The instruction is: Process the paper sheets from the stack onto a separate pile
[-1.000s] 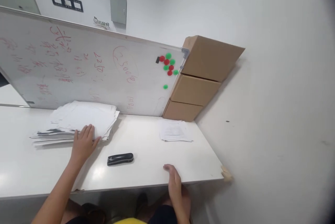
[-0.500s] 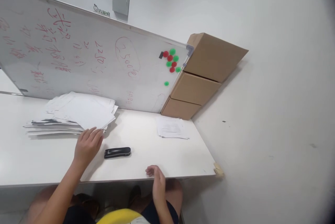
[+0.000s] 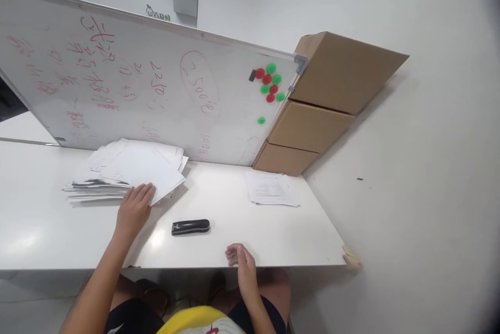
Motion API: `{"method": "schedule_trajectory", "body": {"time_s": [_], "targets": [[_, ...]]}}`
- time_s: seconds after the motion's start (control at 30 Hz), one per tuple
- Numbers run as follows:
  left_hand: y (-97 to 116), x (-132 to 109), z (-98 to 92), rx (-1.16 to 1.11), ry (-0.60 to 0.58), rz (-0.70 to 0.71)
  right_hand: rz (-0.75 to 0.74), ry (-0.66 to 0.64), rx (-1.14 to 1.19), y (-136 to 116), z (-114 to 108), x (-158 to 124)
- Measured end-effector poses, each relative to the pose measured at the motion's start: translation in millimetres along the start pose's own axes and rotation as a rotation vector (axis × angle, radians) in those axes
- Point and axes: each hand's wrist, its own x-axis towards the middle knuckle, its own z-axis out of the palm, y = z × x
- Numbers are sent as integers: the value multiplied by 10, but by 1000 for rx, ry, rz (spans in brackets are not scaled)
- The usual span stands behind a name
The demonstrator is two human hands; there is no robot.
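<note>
My left hand (image 3: 135, 210) lies on the white table (image 3: 242, 240) with its fingers stretched out, their tips touching the near edge of a loose pile of white papers (image 3: 128, 170). It holds nothing that I can see. A black stapler (image 3: 190, 226) lies flat on the table just right of that hand. My right hand (image 3: 241, 260) rests at the table's front edge, fingers loosely curled, with nothing in it. A smaller stack of printed sheets (image 3: 270, 188) lies farther right, near the boxes.
A whiteboard (image 3: 156, 84) with red writing leans along the back of the table, with red and green magnets (image 3: 269, 83) near its right end. Three stacked cardboard boxes (image 3: 320, 110) stand at the back right against the wall. The table's right corner (image 3: 350, 257) is chipped.
My left hand slid off the top of the paper pile to its near edge. My right hand shifted left along the table's front edge and curled a little. The camera view shifted.
</note>
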Motion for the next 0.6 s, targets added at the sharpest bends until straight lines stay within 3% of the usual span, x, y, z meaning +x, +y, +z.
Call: {"method": "schedule_trajectory", "body": {"time_s": [0.1, 0.17, 0.27, 0.33, 0.4, 0.47, 0.53, 0.6], "targets": [[26, -12, -113, 34, 42, 63, 14, 3, -16, -25, -1, 22], [191, -52, -231, 36, 125, 178, 34, -21, -4, -87, 2, 7], [713, -197, -386, -44, 192, 397, 80, -189, 89, -233, 73, -82], [1168, -338, -420, -108, 113, 547, 110, -246, 209, -318, 175, -163], [1587, -484, -391, -163, 26, 646, 160, -132, 321, -356, 273, -218], [1874, -611, -327, -231, -36, 675, 218, 30, 369, -345, 287, -217], [1996, -700, -267, -315, -92, 642, 237, 96, 350, -307, 157, -158], [1993, -734, -226, -395, -139, 547, 219, 109, 271, -267, -119, -65]]}}
